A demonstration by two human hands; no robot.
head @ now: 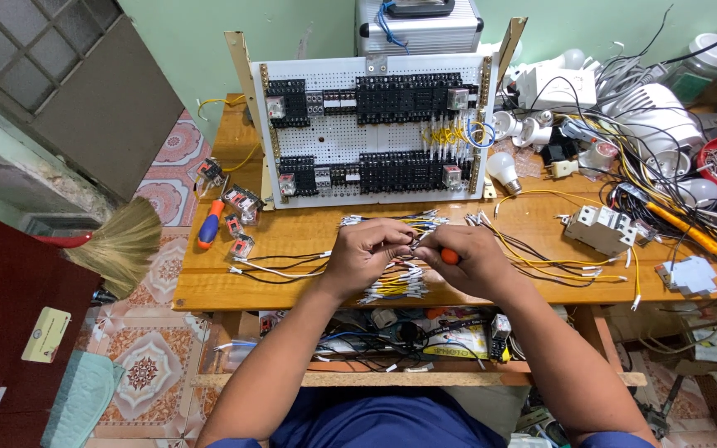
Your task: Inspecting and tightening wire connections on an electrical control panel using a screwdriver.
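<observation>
The left hand (364,253) pinches a thin wire (400,246) between closed fingertips. The right hand (470,259) is curled tight around an orange-handled tool (451,256), above the wire bundle (393,284).

the scene is evenly and brightly lit, with soft, diffuse light; shadows are faint and short, the clearest a soft one under the hands (412,257) at the centre of the frame, and darker shade below the wooden table (209,290) edge at lower centre; no harsh glare, only mild sheen on the white bulb (504,168) right of centre and the pale plastic at upper right; focus is sharp across the middle; wide-angle distortion bends lines at the left and right edges, where detail softens slightly; colours look natural.
</observation>
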